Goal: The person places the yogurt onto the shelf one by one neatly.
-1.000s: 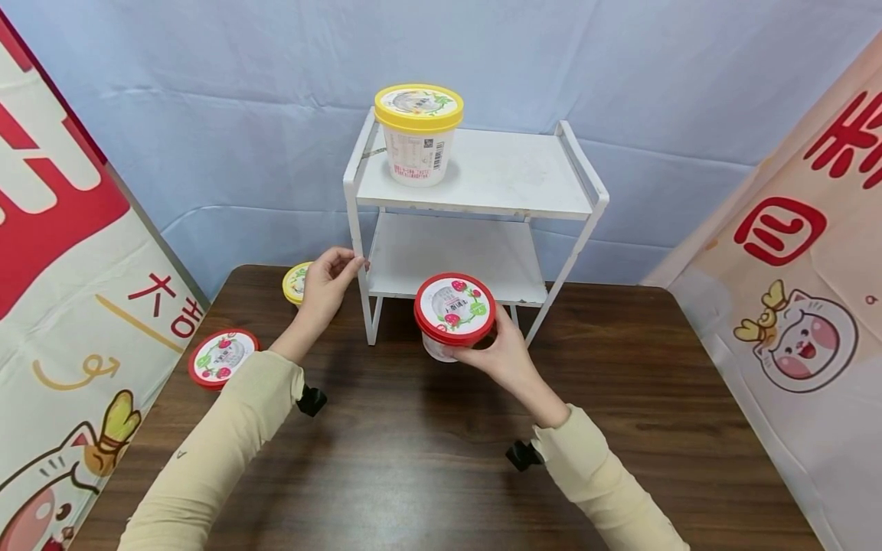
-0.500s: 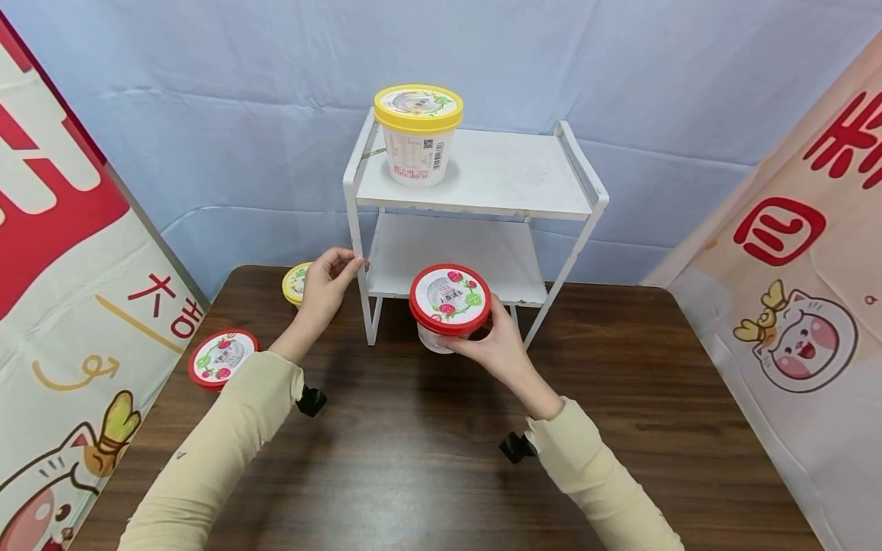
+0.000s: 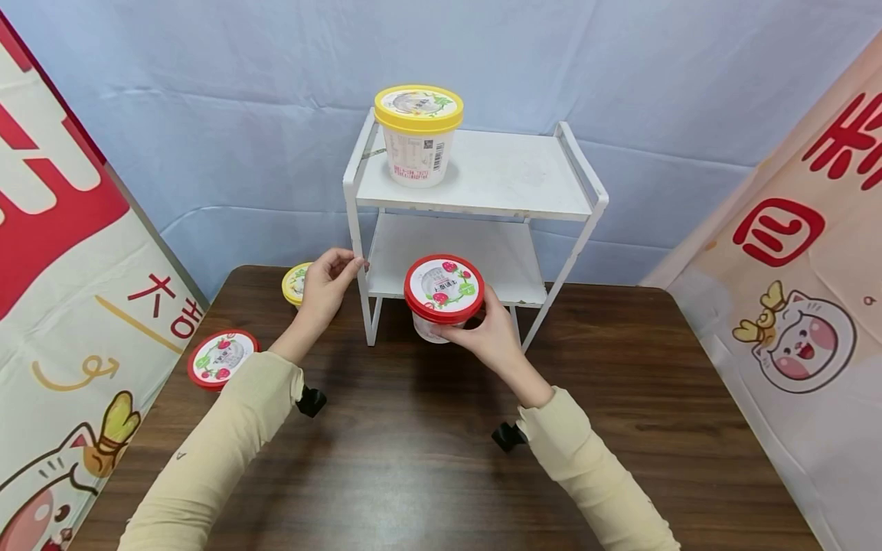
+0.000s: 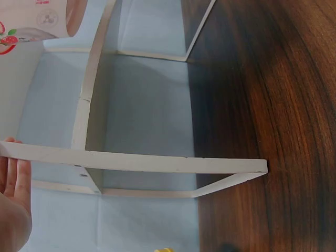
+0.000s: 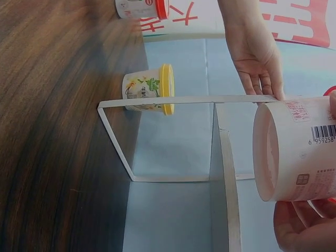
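Observation:
My right hand [image 3: 491, 337] grips an ice cream tub [image 3: 444, 287] with a red lid and strawberry print, thumb and fingers round its side. The tub is in front of the lower shelf [image 3: 475, 245] of a white two-tier rack [image 3: 517, 164]; in the right wrist view its bottom shows, raised off the table. My left hand [image 3: 329, 287] holds the rack's front left post between thumb and fingers, its fingers [image 4: 21, 178] behind the post in the left wrist view. A yellow-lidded tub [image 3: 419, 134] stands upright on the left of the top shelf.
On the dark wooden table [image 3: 400, 459], left of the rack, stand another yellow-lidded tub [image 3: 295, 283], partly behind my left hand, and another red-lidded tub [image 3: 222, 358] beside my left forearm. A pale blue cloth [image 3: 241, 138] hangs behind; printed banners [image 3: 792, 306] flank both sides.
My right hand has brought the red-lidded tub slightly left and towards the rack's lower shelf. The left hand stays at the post, and the other tubs have not moved.

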`<state>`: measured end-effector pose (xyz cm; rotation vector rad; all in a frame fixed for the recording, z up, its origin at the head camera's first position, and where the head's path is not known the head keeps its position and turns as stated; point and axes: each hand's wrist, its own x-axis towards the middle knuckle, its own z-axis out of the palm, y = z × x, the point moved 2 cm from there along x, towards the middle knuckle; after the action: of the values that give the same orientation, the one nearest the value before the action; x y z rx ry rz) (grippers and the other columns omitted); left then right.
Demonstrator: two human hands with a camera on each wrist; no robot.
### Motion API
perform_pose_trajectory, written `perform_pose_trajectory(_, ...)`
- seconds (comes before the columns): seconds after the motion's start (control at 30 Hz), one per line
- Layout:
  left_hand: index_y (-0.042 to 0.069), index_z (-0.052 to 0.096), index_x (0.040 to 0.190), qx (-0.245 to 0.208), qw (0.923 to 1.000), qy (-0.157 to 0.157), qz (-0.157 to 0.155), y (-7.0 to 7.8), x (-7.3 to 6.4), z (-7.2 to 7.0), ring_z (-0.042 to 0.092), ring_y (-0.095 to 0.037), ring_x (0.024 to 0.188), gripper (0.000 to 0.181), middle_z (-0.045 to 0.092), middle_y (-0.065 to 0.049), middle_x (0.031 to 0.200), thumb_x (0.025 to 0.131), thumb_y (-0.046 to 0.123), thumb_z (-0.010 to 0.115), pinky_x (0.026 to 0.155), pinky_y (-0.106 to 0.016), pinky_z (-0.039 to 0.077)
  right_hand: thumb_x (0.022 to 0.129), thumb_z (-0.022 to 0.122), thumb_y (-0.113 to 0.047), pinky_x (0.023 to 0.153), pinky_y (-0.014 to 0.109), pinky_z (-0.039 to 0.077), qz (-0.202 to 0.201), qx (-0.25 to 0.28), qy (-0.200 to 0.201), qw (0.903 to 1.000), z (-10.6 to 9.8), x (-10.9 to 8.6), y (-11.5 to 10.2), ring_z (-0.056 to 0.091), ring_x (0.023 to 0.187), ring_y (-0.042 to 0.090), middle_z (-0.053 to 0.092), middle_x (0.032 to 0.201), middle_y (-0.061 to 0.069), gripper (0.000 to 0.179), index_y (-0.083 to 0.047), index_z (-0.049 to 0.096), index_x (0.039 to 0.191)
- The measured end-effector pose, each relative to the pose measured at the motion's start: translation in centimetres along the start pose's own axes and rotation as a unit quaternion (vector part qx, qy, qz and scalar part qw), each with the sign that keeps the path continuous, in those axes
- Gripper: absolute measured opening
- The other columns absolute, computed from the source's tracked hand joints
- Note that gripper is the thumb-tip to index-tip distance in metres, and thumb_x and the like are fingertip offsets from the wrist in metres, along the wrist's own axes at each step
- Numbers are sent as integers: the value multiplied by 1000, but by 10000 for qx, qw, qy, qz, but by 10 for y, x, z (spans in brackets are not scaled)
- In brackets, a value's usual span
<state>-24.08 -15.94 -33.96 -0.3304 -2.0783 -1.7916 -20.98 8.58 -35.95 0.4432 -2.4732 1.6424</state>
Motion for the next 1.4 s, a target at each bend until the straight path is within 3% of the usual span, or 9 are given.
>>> perform_pose_trajectory(0.77,-14,57,95,121,9999,-27,-23,0,0,-1,58,-19,76,18,61,-32,93,89,3,57,63,-16,43,64,83,-19,86,40,46,-51,207,120,9997,10,19,-5,46,108,21,52,120,9,79,-5,42,129)
perform_pose_trajectory(1.07,-15,57,94,29,10000,33,-21,0,1,0,58,-11,74,17,61,-30,91,88,1,57,63,-13,43,65,82,-19,86,36,48,-19,265,93,9996,14,28,-7,47,108,20,51,121,9,79,-5,40,131)
perform_pose_trajectory(1.4,-15,57,93,8,10000,31,-2,-1,1,-1,59,-16,74,17,65,-19,87,88,1,57,65,-16,45,64,83,-18,87,37,47,-109,348,166,9992,21,35,-9,47,108,20,52,120,9,79,-4,41,130)
